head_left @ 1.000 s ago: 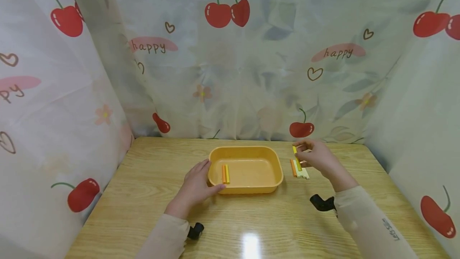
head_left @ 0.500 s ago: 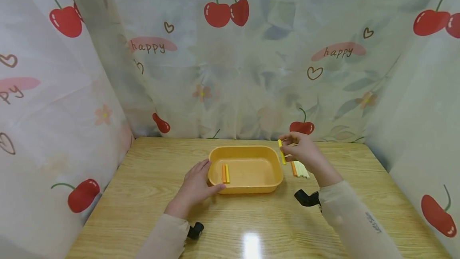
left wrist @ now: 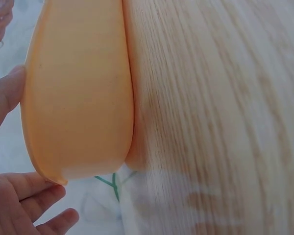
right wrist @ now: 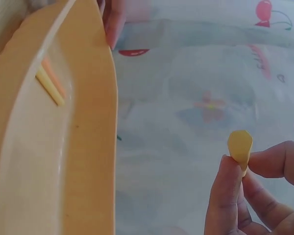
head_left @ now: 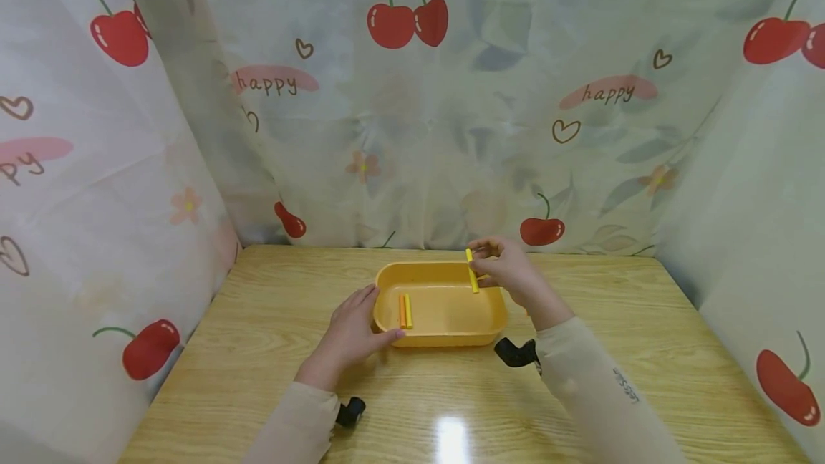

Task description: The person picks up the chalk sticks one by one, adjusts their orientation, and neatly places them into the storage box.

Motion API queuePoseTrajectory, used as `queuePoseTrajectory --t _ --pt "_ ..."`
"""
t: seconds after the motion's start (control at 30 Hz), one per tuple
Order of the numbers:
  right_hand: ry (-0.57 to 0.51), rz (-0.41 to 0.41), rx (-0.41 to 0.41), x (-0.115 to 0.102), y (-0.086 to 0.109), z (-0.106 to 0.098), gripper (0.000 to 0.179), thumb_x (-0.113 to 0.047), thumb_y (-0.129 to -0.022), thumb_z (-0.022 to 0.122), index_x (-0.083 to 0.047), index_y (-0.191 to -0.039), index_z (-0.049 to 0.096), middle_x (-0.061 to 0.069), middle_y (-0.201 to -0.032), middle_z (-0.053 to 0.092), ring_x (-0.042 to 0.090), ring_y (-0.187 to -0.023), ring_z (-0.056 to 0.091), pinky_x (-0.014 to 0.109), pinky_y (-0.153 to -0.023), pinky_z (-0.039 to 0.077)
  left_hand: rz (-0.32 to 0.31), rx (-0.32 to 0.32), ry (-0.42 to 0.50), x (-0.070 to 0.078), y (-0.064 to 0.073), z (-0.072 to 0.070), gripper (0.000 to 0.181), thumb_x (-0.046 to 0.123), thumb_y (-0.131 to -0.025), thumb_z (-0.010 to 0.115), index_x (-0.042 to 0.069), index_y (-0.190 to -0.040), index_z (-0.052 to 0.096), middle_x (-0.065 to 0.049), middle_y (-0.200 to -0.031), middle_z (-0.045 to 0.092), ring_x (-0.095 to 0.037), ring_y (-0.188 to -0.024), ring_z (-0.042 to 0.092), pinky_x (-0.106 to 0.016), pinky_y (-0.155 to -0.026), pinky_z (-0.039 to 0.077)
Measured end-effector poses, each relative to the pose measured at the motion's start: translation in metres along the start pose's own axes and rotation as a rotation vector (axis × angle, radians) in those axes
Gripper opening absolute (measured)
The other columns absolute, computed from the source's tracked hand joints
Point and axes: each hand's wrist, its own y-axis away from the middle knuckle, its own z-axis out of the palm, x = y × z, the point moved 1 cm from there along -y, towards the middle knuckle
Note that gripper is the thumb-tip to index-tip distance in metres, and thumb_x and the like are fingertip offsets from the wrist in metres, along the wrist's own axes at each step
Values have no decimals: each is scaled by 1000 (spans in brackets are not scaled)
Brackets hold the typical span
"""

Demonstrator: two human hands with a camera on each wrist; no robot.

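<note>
A yellow-orange plastic tub (head_left: 445,341) stands on the table. My left hand (head_left: 350,331) holds its left end, thumb on the near rim and fingers on the left side. My right hand (head_left: 512,272) pinches a slim yellow stick (head_left: 473,274) between thumb and fingertips over the tub's far right part. In the right wrist view that stick (right wrist: 240,143) shows a flat, faceted end. Inside the tub, at the left, an orange stick (head_left: 402,312) and a yellow stick (head_left: 408,312) lie side by side.
The right wrist hides most of the sticks on the table right of the tub; only an orange bit (head_left: 528,312) shows. A wooden table (head_left: 412,392) carries everything. Cherry-print curtains (head_left: 425,127) hang behind and along both sides.
My right hand has carried the yellow stick leftward from beside the loose sticks on the table to over the tub. The left hand and the tub have stayed put.
</note>
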Motion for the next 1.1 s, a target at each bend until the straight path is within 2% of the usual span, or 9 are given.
queuePoseTrajectory --t 0.27,0.53,0.73,0.9,1.1 --pt "-32 8 -10 7 -15 27 33 3 -93 64 5 -126 59 15 -103 55 21 -79 64 41 -71 62 -4 -4 8 0 0 -1 102 61 -82 74 6 -157 31 -10 -163 28 -34 -149 23 -53 -121 17" --pt "-64 110 -10 23 -30 55 35 3 -93 63 2 -127 60 13 -101 60 19 -75 63 45 -77 61 -27 -17 20 0 -1 0 103 62 -81 74 9 -158 30 -8 -164 26 -32 -150 22 -53 -121 18" --pt "-65 168 -5 43 -40 71 32 4 -91 63 2 -123 60 13 -96 61 19 -74 62 34 -66 61 -19 -13 15 0 -1 0 102 61 -82 74 7 -157 31 -9 -164 27 -34 -149 23 -54 -120 20" --pt "-45 198 4 57 -49 82 35 4 -87 64 5 -122 60 11 -92 61 19 -71 60 33 -60 60 -8 -12 5 0 -2 1 102 60 -82 74 6 -157 30 -11 -163 27 -34 -149 24 -54 -120 20" --pt "56 251 24 69 -57 96 33 5 -83 66 3 -116 64 9 -83 61 18 -67 59 31 -57 59 -12 -14 6 -1 -1 0 103 61 -83 74 6 -157 30 -10 -163 27 -34 -149 24 -54 -120 21"
